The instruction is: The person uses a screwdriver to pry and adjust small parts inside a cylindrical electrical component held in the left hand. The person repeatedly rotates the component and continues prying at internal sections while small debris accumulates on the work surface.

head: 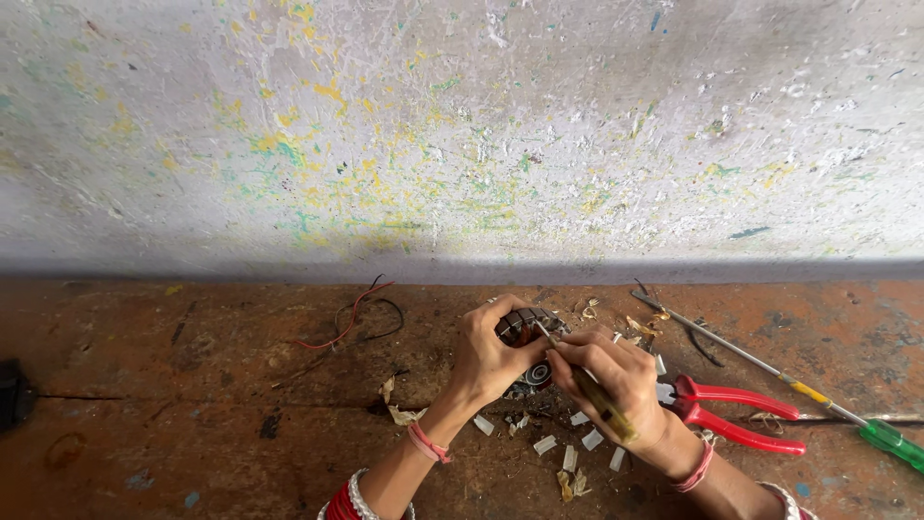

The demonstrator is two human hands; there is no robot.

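Motor core (525, 332), one: left hand (486, 356) fingers clasp it; right hand (616, 380) fingers pinch one screwdriver (589, 385).

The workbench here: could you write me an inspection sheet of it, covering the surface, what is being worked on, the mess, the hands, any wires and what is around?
Surface: worn, rust-brown bench, stained and scratched.
Job's things: round slotted metal part with a bearing at its centre; thin yellow-handled tool poked into its top.
Clutter: small white strips and tan scraps in front of the hands; red-handled pliers and a green-handled screwdriver to the right.
Hands: left hand grips the round part; right hand holds the thin tool.
Cables: loose red and black wires behind and left of the left hand.
Surroundings: grey wall flecked with yellow and green paint; dark object at the left edge, unclear.
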